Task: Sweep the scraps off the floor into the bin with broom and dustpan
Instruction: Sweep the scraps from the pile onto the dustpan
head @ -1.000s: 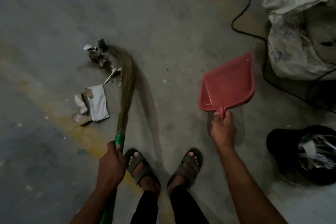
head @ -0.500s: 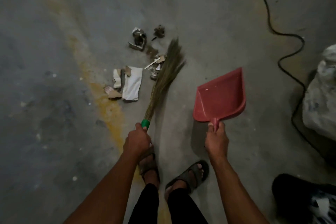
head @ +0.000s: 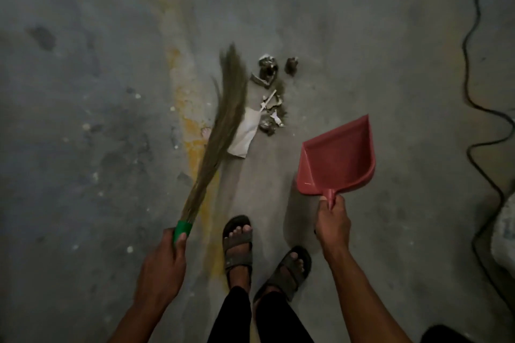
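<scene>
- Left hand (head: 163,264), lower centre-left of the frame: grip clamped round the green handle collar of the grass broom (head: 220,125), thumb lying along the collar.
- Grass broom: slants from the hand up and to the right; its blurred bristle head reaches the upper middle of the frame and overlaps the left edge of a white paper sheet (head: 245,133).
- Right hand (head: 333,224), lower centre-right: grip clamped on the short handle of the red dustpan (head: 338,160).
- Red dustpan: open mouth toward the upper right, right of the scraps and apart from them; whether it touches the floor cannot be told.
- Scraps (head: 269,92): crumpled dark and pale bits in a loose line on the concrete floor (head: 376,36), centre of the frame, just right of the bristles and above the paper sheet.
- Yellow stain (head: 192,125): streak on the floor running under the broom.
- Sandalled feet (head: 238,242): bottom centre, between the two arms.
- Black cable (head: 473,69): winds down the right edge.
</scene>
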`<state>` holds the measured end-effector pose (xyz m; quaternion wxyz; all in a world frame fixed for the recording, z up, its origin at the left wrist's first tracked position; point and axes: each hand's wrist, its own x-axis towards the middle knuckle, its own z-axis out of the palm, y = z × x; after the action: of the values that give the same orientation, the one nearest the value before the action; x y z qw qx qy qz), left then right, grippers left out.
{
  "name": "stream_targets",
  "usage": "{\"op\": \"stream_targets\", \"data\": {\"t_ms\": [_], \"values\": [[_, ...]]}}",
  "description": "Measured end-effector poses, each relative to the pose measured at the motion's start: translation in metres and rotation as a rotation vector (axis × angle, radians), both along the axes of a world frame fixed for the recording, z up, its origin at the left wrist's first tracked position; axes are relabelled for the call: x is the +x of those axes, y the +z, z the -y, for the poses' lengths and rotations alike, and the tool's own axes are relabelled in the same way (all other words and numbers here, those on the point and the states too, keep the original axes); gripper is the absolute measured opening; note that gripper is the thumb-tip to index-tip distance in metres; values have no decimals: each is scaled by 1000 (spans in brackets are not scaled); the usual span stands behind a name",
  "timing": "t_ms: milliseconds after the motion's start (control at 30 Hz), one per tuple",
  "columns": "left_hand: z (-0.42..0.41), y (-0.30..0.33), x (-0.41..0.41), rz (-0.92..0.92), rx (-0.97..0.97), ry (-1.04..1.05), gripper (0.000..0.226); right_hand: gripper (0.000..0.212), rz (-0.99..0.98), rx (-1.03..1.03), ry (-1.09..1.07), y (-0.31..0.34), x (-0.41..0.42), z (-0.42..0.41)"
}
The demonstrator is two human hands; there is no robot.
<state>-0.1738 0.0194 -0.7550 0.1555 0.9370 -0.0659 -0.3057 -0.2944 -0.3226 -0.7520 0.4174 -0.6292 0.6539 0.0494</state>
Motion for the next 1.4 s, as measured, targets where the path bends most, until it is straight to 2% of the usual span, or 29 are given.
{"op": "stream_targets", "data": {"t_ms": [100,267,467,667,767,1000,1167,1400], "values": [[-24,-18,-11,-4,119,133,38,17,-6,0,65,-6,9,1],[-38,-47,-31,-180,284,182,31,16,-5,4,145,-19,18,1],[3,-61,-47,-239,275,6,39,24,-40,36,160,-29,21,-1],[69,-62,-33,-294,194,29,41,23,-40,59,109,-32,24,2],[91,-61,-27,-265,150,43,40,21,-41,54,98,-33,28,6],[111,-56,-4,-209,115,-76,45,21,-48,51,79,-38,39,12],[104,-30,13,-69,31,-52,39,19,-21,51,61,-38,42,11],[97,-6,56,110,-87,-56,39,32,-9,79,62,-39,46,7]]}}
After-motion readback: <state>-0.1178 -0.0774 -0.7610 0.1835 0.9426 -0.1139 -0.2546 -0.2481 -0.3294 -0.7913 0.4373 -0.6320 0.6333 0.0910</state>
